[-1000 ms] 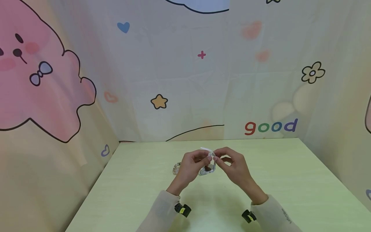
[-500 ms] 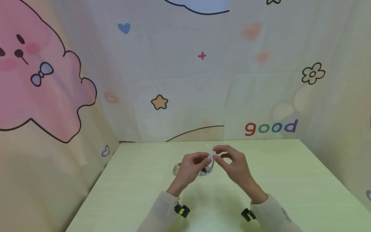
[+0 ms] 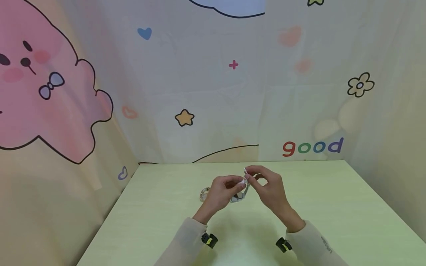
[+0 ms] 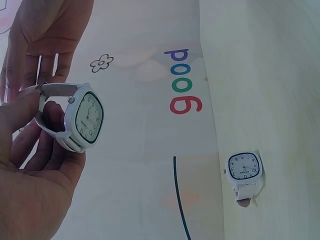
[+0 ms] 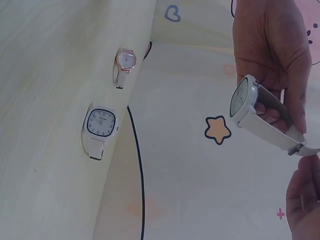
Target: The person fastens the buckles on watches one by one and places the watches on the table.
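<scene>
A white wristwatch with a squarish dial (image 4: 90,117) is held in the air between both hands, its strap bent into a loop. My left hand (image 3: 222,193) pinches the strap near the buckle (image 5: 296,149) between thumb and fingers. Close beside it, my right hand (image 3: 271,187) pinches the white strap's free end (image 3: 245,170) between thumb and index finger. In the left wrist view the left hand's fingers reach around and behind the loop. The fingers hide part of the buckle.
On the table (image 3: 149,221) lie a white square-dial watch (image 5: 101,122) and a smaller round watch with a rose-gold rim (image 5: 126,60). In the head view the round watch (image 3: 204,194) sits just left of my left hand. A printed curtain (image 3: 213,92) stands behind the table.
The strap's free end swung from leaning left to pointing up, and now lies between the right fingertips. The right hand shifted slightly up; the left hand barely moved.
</scene>
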Demonstrator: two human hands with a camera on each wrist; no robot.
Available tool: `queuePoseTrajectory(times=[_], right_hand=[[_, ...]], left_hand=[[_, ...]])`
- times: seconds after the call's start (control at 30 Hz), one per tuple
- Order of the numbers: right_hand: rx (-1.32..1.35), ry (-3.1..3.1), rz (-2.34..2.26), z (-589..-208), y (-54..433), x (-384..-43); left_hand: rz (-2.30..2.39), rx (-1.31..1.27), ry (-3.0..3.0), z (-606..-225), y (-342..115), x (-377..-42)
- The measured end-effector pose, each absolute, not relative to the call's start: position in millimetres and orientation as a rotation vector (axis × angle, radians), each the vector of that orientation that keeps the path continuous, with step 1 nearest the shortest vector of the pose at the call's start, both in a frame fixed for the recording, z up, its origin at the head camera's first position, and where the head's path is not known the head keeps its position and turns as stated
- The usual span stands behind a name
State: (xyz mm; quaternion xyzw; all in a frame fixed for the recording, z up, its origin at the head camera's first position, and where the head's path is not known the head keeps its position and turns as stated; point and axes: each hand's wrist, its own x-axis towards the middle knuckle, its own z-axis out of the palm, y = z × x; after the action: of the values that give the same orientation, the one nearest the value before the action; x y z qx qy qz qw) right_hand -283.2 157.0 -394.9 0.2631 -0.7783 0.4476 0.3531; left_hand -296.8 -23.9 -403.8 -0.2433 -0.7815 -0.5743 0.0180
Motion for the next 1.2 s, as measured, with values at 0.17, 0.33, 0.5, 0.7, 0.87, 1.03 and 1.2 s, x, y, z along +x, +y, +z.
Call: queuePoseTrajectory(times=[0.17, 0.33, 0.5, 0.7, 0.87, 1.03, 1.2], right_hand=[[0.660, -2.004, 1.139, -395.4, 158.2, -283.9], [0.645, -1.983, 1.137, -387.4, 155.4, -277.1], [0.645, -1.984, 1.158, -372.1, 150.6, -260.8], [0.645, -2.020, 1.172, -373.8, 151.5, -260.1], [0.663, -2.054, 1.213, -388.3, 157.0, -273.6], [0.691, -2.068, 1.185, -395.0, 161.0, -279.4], [0.708, -2.094, 1.159, -396.6, 162.6, -280.1]], left_hand=[[-1.796, -0.746, -2.406, -406.5, -23.6, -298.2], [-1.807, -0.741, -2.392, -408.0, -25.1, -299.5], [-1.846, -0.756, -2.356, -407.8, -26.1, -300.2], [-1.928, -0.732, -2.316, -406.4, -26.3, -298.4], [-1.970, -0.715, -2.295, -405.8, -25.8, -296.9], [-1.978, -0.707, -2.293, -404.5, -25.8, -295.5], [-1.994, -0.713, -2.285, -402.6, -26.2, -294.3]])
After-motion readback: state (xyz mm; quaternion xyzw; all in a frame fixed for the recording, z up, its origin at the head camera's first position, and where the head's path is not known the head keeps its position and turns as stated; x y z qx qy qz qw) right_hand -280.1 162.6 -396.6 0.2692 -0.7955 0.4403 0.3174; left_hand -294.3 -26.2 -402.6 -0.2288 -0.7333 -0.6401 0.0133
